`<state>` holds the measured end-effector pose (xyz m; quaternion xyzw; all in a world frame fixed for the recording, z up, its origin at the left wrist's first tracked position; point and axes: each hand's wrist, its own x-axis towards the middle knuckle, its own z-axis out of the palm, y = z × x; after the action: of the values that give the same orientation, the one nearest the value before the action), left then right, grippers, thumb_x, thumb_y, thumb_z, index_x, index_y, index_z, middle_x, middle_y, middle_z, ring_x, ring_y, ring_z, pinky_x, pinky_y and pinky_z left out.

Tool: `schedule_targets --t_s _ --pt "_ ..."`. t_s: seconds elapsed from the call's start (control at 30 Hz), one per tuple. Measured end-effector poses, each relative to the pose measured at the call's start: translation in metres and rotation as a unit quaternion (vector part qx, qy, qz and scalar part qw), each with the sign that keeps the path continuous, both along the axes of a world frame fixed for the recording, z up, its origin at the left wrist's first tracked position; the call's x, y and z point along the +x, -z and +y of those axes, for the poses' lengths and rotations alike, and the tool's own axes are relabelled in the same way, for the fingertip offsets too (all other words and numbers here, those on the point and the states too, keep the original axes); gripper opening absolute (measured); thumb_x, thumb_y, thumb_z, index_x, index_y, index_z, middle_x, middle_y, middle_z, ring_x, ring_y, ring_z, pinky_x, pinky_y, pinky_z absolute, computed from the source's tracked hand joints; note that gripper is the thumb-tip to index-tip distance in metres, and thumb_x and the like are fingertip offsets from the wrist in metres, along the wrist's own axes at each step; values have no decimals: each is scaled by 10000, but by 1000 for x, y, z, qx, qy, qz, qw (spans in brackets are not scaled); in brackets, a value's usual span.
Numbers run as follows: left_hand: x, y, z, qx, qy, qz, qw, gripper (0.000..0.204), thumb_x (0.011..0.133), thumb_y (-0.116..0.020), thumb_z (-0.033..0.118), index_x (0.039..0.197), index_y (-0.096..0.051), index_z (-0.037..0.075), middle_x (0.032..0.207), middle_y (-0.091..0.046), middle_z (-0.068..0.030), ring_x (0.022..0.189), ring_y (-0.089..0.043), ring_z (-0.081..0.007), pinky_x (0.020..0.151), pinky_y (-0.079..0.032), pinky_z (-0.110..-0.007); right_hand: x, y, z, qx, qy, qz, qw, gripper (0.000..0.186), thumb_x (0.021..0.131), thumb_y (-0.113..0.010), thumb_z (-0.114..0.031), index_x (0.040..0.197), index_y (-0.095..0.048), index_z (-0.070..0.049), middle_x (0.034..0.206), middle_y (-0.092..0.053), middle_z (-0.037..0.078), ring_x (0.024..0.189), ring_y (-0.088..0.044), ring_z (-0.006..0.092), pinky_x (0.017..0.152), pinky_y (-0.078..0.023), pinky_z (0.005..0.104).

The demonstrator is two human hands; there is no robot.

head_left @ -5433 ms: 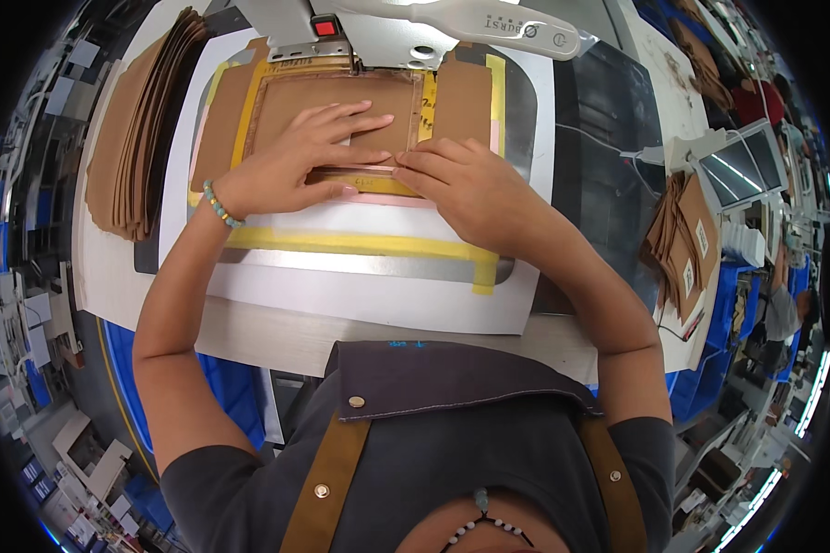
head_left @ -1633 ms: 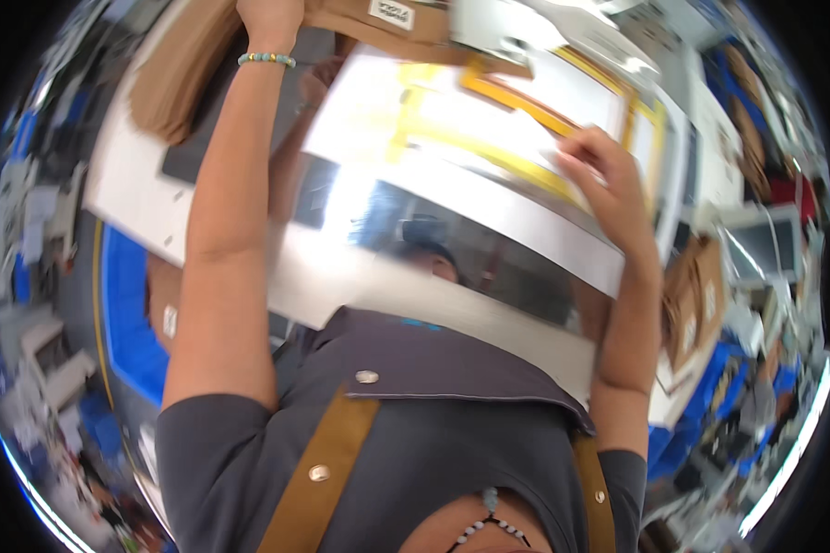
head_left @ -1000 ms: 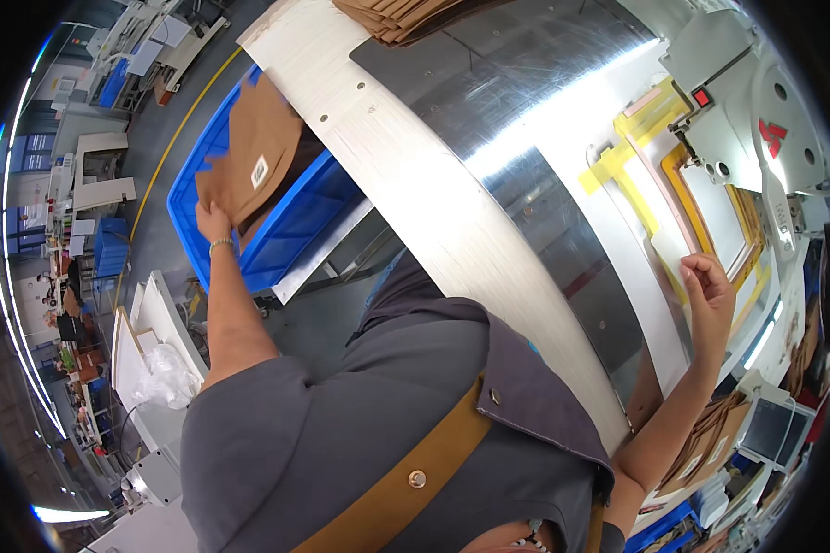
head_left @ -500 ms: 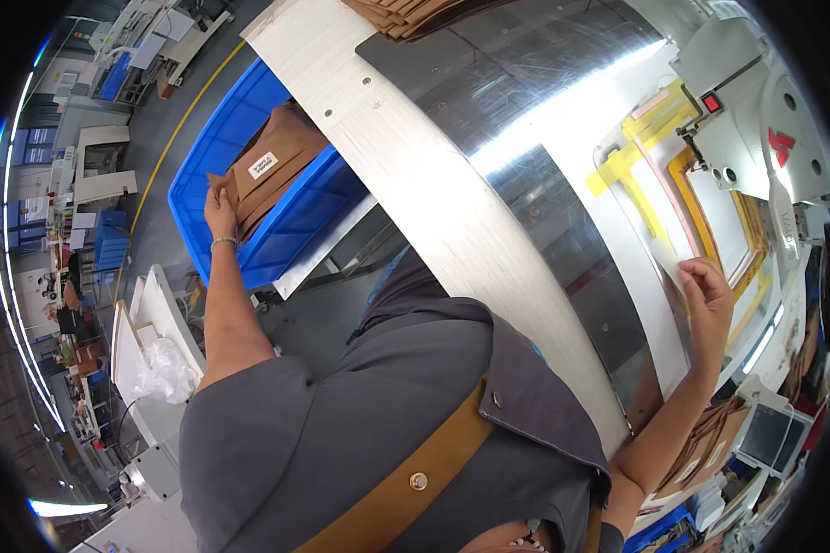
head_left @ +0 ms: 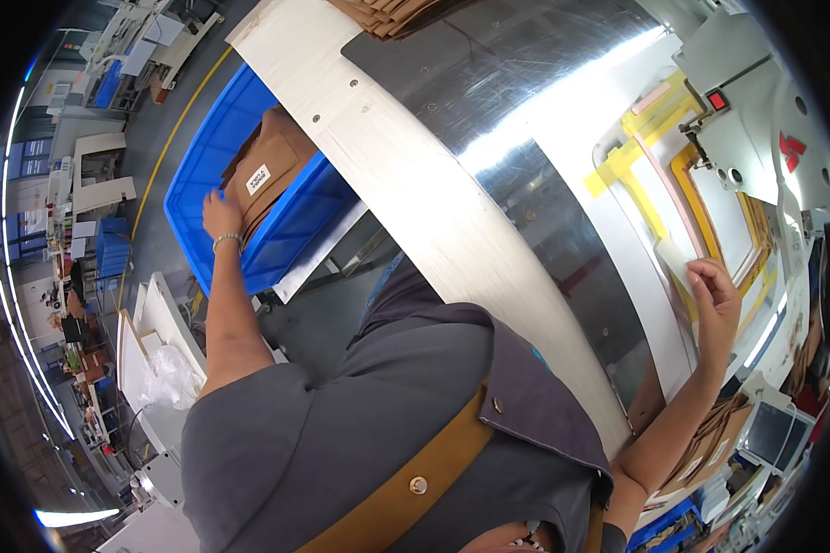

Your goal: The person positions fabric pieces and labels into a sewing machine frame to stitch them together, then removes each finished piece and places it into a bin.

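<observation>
My left hand (head_left: pixel 222 217), with a beaded bracelet at the wrist, reaches into a blue plastic bin (head_left: pixel 186 198) on the left. Its fingers, partly seen, look loosely apart beside the left edge of brown fabric pieces (head_left: pixel 284 158) with a small white label on top. On the right, my right hand (head_left: pixel 716 297) pinches the corner of a pale translucent sheet (head_left: pixel 675 261) between thumb and fingers. That sheet belongs to a flat template with yellow tape (head_left: pixel 622 166) and a yellow-edged frame (head_left: pixel 696 207), lying under the sewing machine head (head_left: pixel 756 120).
A pale wooden table edge (head_left: pixel 415 194) runs diagonally between my hands, with a shiny metal plate (head_left: pixel 526 207) beyond it. Brown pieces (head_left: pixel 392 14) are stacked at the far edge. More labelled brown pieces (head_left: pixel 710 447) and a screen (head_left: pixel 776 431) are at lower right.
The labelled brown piece has turned and settled flatter in the bin. My left hand has come off its raised corner and sits slightly lower. My right hand has barely moved.
</observation>
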<state>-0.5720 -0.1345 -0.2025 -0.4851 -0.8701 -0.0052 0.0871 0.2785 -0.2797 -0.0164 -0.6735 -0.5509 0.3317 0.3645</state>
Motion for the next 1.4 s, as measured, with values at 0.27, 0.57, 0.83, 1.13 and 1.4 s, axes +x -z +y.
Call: schedule_targets --t_s 0.27,0.57,0.83,1.13,1.4 --pt "79 -3 62 10 263 -27 964 664 1057 -625 436 1578 -492 47 1592 -536 -219 1468 -504 -408 1222 -398 -459 20 -16 -15 -17 38 13 999 99 1034 -664 -21 1082 -722 44 1141 -669 57 1075 -617 130 970 -459 250" --pt "49 -34 93 207 238 -144 938 567 1162 -445 390 1463 -604 -63 1491 -633 -236 1372 -598 -389 1188 -432 -462 85 -40 9 25 127 -79 988 157 1020 -722 -133 1112 -757 -10 1056 -753 25 998 -667 85 906 -512 253" --pt "435 -173 147 126 640 -375 659 368 1140 -469 151 1403 -665 -14 1463 -669 -149 1399 -595 -298 1212 -422 -424 64 -18 77 88 41 -107 990 216 1020 -675 -200 1127 -788 -51 1015 -776 44 804 -665 119 830 -537 293" --pt "610 -173 102 -71 837 -100 534 589 1057 -617 419 1541 -580 85 1693 -391 -188 1613 -256 -414 1298 -218 -563 48 -10 78 -54 62 -78 994 242 972 -653 -141 1133 -794 -29 1033 -789 133 934 -721 209 851 -553 339" --pt "632 -156 102 -53 842 -96 528 648 1045 -604 529 1472 -624 43 1651 -406 -261 1590 -275 -436 1294 -196 -580 33 8 109 17 34 -88 995 182 953 -683 -129 1077 -795 -56 1004 -794 100 960 -717 203 863 -555 345"
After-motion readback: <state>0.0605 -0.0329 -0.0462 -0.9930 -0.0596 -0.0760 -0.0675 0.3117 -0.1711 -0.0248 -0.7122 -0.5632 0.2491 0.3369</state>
